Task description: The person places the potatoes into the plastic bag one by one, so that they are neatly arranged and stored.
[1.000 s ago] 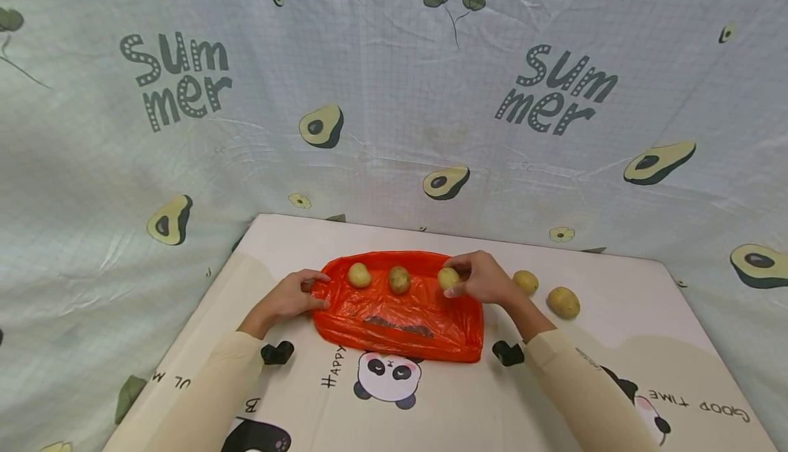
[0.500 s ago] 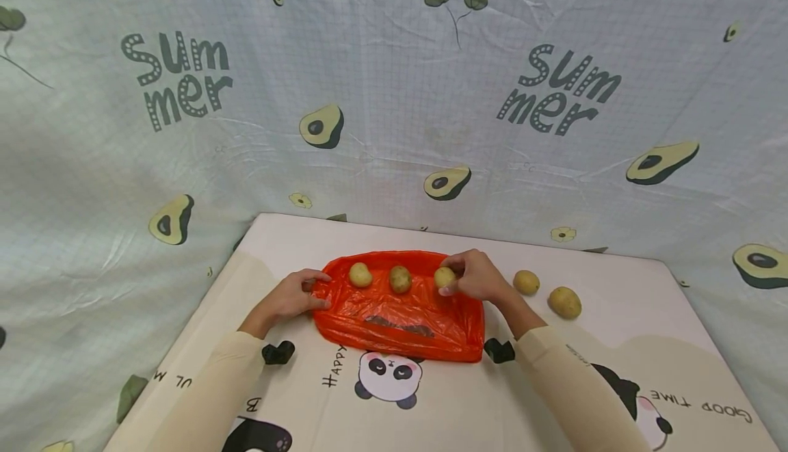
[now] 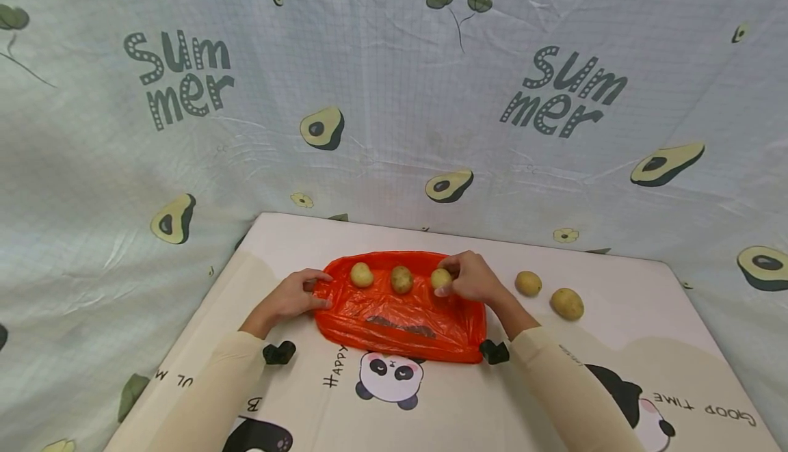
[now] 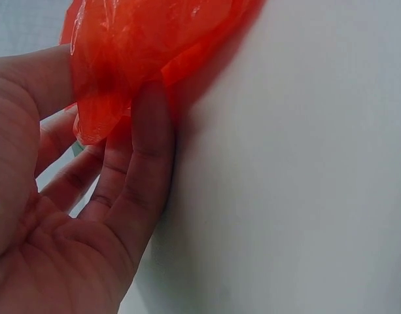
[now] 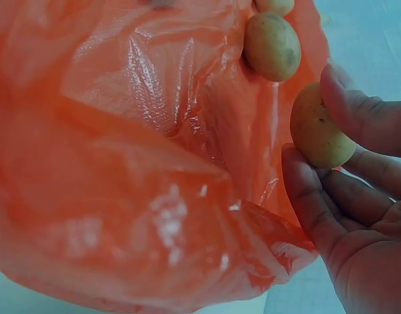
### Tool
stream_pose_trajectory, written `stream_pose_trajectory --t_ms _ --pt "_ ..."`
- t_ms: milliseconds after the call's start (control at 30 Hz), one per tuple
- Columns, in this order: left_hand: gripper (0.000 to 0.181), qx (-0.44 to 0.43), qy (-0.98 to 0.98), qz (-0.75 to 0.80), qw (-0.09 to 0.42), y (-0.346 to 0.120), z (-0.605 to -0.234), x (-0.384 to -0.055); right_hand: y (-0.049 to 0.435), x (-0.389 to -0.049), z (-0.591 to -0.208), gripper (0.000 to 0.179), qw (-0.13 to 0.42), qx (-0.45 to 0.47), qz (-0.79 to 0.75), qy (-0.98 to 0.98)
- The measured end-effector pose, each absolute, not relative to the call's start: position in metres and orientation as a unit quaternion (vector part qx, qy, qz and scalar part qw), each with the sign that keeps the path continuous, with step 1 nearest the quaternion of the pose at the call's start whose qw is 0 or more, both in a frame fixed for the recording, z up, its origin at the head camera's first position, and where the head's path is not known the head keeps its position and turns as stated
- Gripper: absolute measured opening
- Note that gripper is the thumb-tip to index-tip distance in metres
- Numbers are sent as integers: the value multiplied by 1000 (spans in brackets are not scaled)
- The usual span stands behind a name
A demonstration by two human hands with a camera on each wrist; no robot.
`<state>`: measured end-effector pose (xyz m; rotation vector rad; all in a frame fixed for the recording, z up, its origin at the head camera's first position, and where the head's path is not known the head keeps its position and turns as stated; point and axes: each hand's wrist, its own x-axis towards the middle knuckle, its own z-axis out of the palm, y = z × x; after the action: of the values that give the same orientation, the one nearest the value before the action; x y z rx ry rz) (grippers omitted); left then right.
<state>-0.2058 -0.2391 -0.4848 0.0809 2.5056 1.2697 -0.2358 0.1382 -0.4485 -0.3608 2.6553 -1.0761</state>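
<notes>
A red plastic bag (image 3: 375,308) lies spread on the table, its mouth wide. My left hand (image 3: 292,299) holds the bag's left edge; in the left wrist view the thumb is over the film (image 4: 141,46) and the fingers are beneath it. Over the bag's right part, my right hand (image 3: 474,279) grips a potato (image 3: 440,279) between thumb and fingers, clearly seen in the right wrist view as a yellow-brown potato (image 5: 318,127). To its left, a potato (image 3: 401,280) and a paler potato (image 3: 362,275) sit in a row on the bag.
Two loose potatoes, a smaller potato (image 3: 528,283) and a larger potato (image 3: 567,303), lie on the table (image 3: 455,404) right of the bag. Behind the table hangs a printed cloth (image 3: 382,62). A black wrist-camera piece (image 3: 279,353) shows beside the left forearm.
My right hand has shifted slightly left with the potato, closer to the middle potato. The left hand stays on the bag's edge.
</notes>
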Motion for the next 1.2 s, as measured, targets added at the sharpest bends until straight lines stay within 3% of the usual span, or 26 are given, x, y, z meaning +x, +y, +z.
stream_pose_trajectory --t_ms 633,1200 --pt "56 16 887 431 167 -236 -483 -205 135 -239 -454 38 123 -135 -358 916" --pt "54 8 888 429 167 -237 -487 -208 128 -241 -457 49 130 -109 -336 926"
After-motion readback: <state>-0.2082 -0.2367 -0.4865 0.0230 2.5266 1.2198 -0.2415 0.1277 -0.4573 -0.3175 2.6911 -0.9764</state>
